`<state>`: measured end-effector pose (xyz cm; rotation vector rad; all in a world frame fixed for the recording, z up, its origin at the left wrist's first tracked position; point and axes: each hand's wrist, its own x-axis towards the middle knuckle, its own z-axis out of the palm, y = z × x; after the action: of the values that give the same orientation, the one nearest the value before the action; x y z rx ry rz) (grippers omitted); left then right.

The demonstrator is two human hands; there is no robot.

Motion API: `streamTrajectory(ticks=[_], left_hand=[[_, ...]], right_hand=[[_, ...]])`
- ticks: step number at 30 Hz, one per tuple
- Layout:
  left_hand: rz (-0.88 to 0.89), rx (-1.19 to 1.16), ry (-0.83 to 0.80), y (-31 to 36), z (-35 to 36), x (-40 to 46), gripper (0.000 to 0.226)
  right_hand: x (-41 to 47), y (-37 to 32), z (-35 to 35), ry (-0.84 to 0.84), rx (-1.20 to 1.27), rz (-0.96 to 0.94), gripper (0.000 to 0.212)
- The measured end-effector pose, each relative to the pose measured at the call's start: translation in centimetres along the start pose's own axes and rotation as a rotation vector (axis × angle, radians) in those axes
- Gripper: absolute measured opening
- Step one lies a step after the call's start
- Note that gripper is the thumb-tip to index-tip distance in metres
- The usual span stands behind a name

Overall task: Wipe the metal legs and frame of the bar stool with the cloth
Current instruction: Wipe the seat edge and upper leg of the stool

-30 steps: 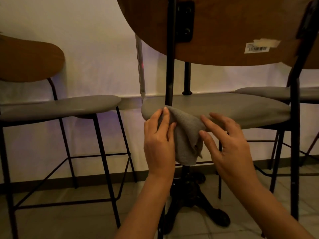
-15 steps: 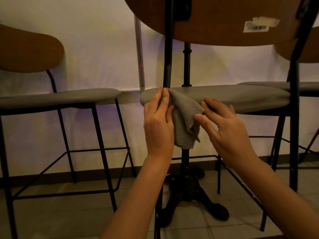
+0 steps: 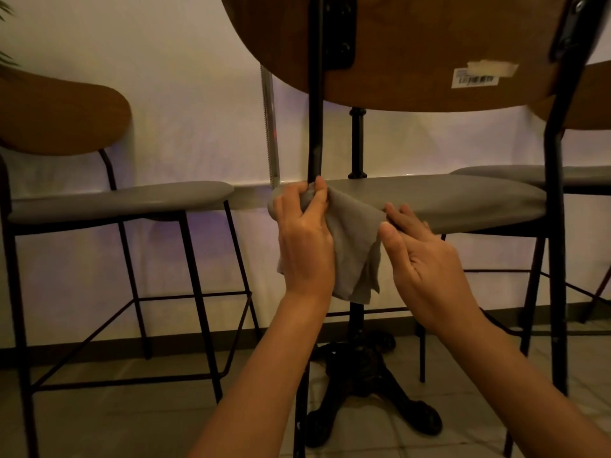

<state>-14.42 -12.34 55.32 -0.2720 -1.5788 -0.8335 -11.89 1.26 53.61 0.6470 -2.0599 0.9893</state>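
Observation:
A bar stool with a grey seat (image 3: 446, 203) and a brown wooden backrest (image 3: 413, 51) stands right in front of me. Its black metal back post (image 3: 315, 127) runs down to the seat's left rear corner. A grey cloth (image 3: 352, 246) is wrapped around that post at seat level. My left hand (image 3: 305, 239) grips the cloth's upper edge against the post. On the right, my right hand (image 3: 420, 256) has flat fingers pressed on the cloth's edge beside the seat rim. The other black post (image 3: 555, 193) stands at the right.
A second stool with a grey seat (image 3: 115, 200) and thin black legs stands at the left. A third stool seat (image 3: 562, 175) is at the far right. A black cast table base (image 3: 367, 385) sits on the tiled floor behind the post. A white wall closes the back.
Both hands have risen with the cloth along the post to the seat's top edge. My left fingers have curled tighter on the cloth, and the right hand shifted right, spreading the cloth out.

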Motion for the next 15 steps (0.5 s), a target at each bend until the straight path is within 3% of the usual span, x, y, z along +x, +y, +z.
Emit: streamTrajectory(ticks=[4,9,15], left_hand=[[-0.012,0.000,0.093,0.0,0.3,-0.6,0.037],[-0.048,-0.029,0.095,-0.1,0.1,-2.0,0.034],[-0.092,-0.018,0.101,-0.5,-0.7,-3.8,0.018]], right_hand=[[0.1,-0.2,-0.4,-0.027,0.020,0.008,0.048],[0.2,0.1,-0.5,-0.023,-0.031,-0.008,0.071],[0.1,-0.2,-0.4,-0.013,-0.028,0.013,0.061]])
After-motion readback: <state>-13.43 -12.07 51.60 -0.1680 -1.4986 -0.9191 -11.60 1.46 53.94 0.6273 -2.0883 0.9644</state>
